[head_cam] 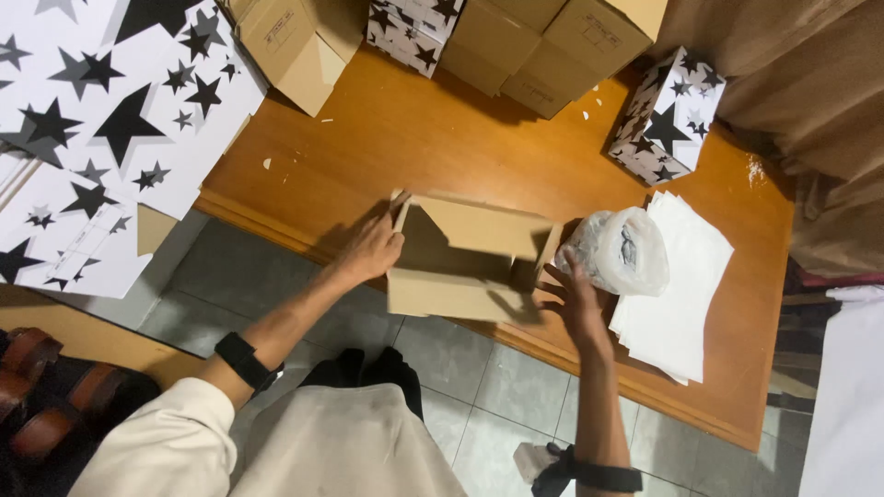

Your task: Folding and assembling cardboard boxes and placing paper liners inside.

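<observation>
**Both hands at an open cardboard box**

Cream sleeves and a black wristband (244, 359) sat closest to the lens, and beyond them the two forearms reached out to a plain brown cardboard box (465, 262) at the near edge of the wooden table (368, 138). Its flaps stood open. The left hand (370, 250) pressed the box's left wall, fingers curled over the upright flap and gripping it. The right hand (575, 294) lay against the right end, fingers spread wide, holding nothing I could make out. Just beyond that hand's fingertips lay a crumpled plastic bag (619, 250), resting on a stack of white paper sheets (681, 294). Farther out stood a star-printed box (668, 115). By my reading, the box was being squared up or folded. What followed would seem to call for steadying both ends while the flaps turned in.
</observation>
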